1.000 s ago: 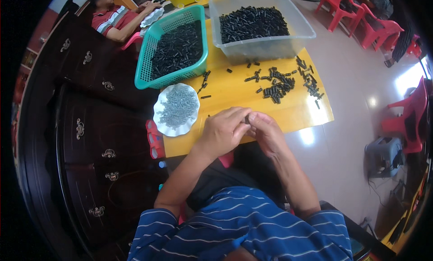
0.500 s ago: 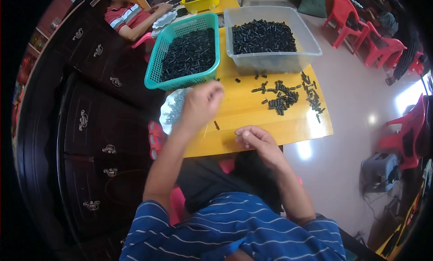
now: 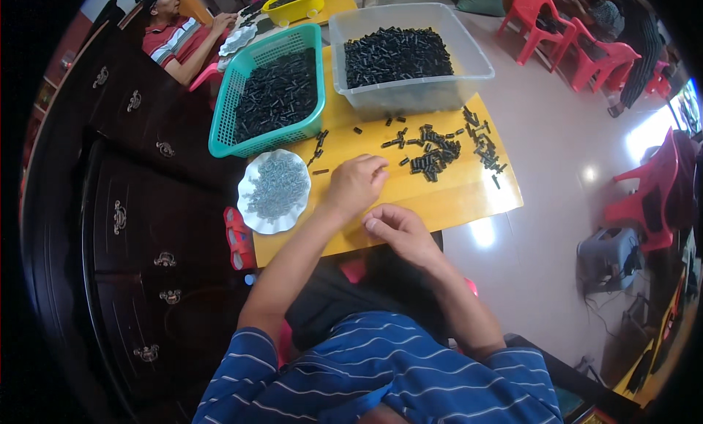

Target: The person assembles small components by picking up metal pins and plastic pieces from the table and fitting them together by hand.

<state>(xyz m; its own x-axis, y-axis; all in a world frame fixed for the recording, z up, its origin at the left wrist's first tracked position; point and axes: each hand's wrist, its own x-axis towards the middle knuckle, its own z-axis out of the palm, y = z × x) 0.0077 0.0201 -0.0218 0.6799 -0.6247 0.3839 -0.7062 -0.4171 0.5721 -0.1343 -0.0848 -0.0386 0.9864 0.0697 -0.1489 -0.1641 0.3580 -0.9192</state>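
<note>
My left hand (image 3: 357,184) hovers over the yellow table (image 3: 469,203), fingers curled together. Just to its lower right is my right hand (image 3: 405,236), thumb and fingers closed near the table's front edge. Whatever either hand may hold is hidden. Left of my left hand, a white scalloped plate (image 3: 253,223) carries many small clear-grey pieces (image 3: 275,187). A small brown stick-like piece (image 3: 320,172) lies between plate and hand. Beyond my hands spreads a loose pile of short black cylindrical pieces (image 3: 435,160), with another cluster (image 3: 483,142) farther right.
A green perforated basket (image 3: 222,124) and a translucent plastic tub (image 3: 410,91), both full of black pieces, stand at the table's far side. Dark drawers (image 3: 121,219) line the left. Red chairs (image 3: 652,197) stand at right. A person in a red shirt (image 3: 176,42) sits at far left.
My left hand has moved right and down, from beside the plate to near my right hand, uncovering the plate. The right hand keeps its closed pose. The whole view has shifted slightly.
</note>
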